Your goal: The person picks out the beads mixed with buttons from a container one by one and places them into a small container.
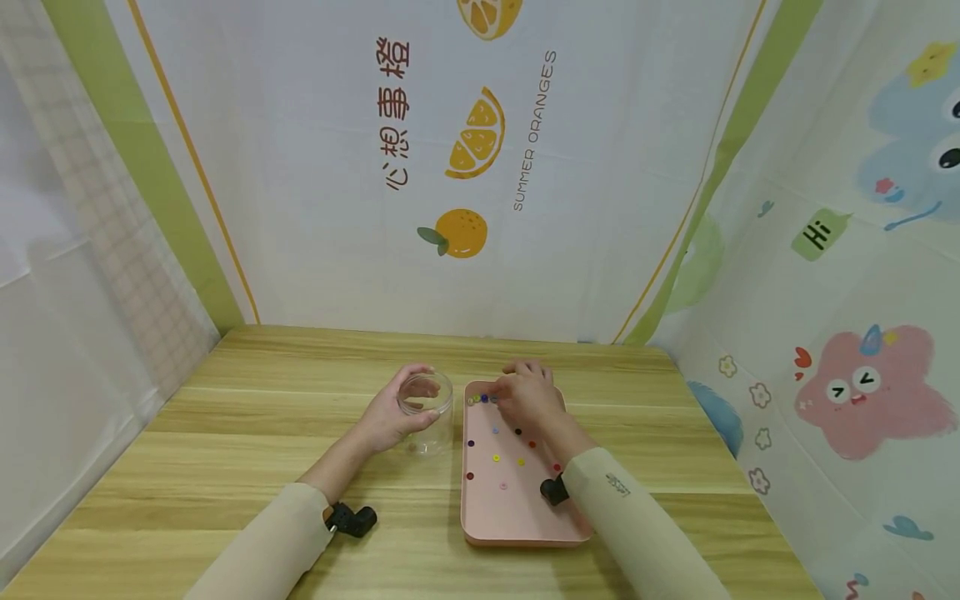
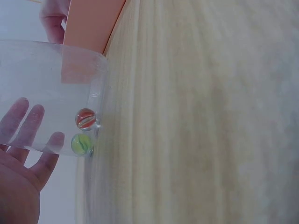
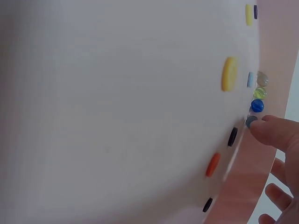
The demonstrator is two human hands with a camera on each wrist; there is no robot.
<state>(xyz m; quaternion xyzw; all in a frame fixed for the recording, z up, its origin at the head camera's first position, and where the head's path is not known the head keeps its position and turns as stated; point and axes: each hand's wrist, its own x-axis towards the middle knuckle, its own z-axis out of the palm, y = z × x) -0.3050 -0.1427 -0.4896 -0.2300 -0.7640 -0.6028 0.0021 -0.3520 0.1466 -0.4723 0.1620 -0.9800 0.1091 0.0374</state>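
Note:
My left hand (image 1: 390,417) grips a clear plastic jar (image 1: 435,433), thumb and fingers spread round its upper part. Inside, at the bottom, lie an orange-striped marble (image 2: 85,119) and a green marble (image 2: 81,144). My right hand (image 1: 531,398) is at the far end of a pink tray (image 1: 517,517). Its thumb and index finger pinch a grey-blue marble (image 3: 251,121), partly hidden by the fingertips. Beside it along the tray's far wall are a blue marble (image 3: 257,105), a yellow-green marble (image 3: 260,93) and a clear marble (image 3: 262,79).
Several flat buttons lie scattered over the tray floor, among them a yellow button (image 3: 229,74), a red button (image 3: 213,164) and a pink button (image 1: 503,486). The tray stands just right of the jar on a wooden table (image 1: 225,450). Printed cloth (image 1: 330,250) hangs behind.

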